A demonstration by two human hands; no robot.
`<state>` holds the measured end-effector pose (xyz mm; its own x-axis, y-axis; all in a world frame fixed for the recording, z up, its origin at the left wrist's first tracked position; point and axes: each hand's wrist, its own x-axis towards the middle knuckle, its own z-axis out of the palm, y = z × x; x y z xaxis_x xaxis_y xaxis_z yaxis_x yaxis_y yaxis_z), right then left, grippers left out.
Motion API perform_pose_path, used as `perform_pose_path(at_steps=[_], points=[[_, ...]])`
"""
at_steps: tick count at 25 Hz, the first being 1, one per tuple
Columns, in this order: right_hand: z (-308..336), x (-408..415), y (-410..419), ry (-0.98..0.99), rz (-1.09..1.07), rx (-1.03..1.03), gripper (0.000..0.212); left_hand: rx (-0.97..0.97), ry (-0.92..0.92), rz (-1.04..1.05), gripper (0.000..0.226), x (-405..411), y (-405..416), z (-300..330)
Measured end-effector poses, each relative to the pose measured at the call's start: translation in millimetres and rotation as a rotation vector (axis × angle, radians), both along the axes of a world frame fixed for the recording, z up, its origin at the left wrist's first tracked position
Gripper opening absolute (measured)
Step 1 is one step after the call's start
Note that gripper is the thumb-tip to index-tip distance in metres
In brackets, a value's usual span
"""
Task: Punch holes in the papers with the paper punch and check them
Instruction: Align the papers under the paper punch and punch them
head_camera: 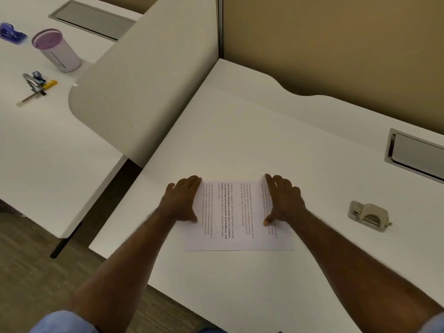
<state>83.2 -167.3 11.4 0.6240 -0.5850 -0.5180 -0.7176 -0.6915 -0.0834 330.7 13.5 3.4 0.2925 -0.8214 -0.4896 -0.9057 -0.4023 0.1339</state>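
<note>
Grip state: left hand (183,200) and right hand (283,200) are spread flat, clamping nothing, on opposite sides of the papers (236,217) at lower centre of the bench (264,131). Squaring is judged under way; next, the paper punch (368,216), at right and apart, must be fetched.

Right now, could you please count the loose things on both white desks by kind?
White printed paper stack: 1
Grey metal paper punch: 1
Lilac lidded tumbler: 1
Blue blurred object: 1
Small stationery cluster, pieces unclear: 1
Total: 5
</note>
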Motion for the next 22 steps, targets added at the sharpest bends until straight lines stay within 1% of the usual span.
perform_pose_path(at_steps=[4,8,13,19,22], points=[[2,6,-2,0.036,0.003,-0.037,0.148,-0.008,-0.034,-0.016,0.125,3,-8,2],[4,10,-5,0.048,0.007,-0.036,0.148,0.018,-0.048,-0.024,0.117,4,-18,4],[5,11,-4,0.079,0.030,-0.098,0.144,0.041,-0.023,0.002,0.106,3,-23,6],[8,15,-5,0.079,0.008,-0.055,0.137,0.044,0.005,0.035,0.102,1,-24,7],[9,14,-5,0.057,-0.039,-0.035,0.134,0.044,0.010,0.061,0.101,1,-24,6]])
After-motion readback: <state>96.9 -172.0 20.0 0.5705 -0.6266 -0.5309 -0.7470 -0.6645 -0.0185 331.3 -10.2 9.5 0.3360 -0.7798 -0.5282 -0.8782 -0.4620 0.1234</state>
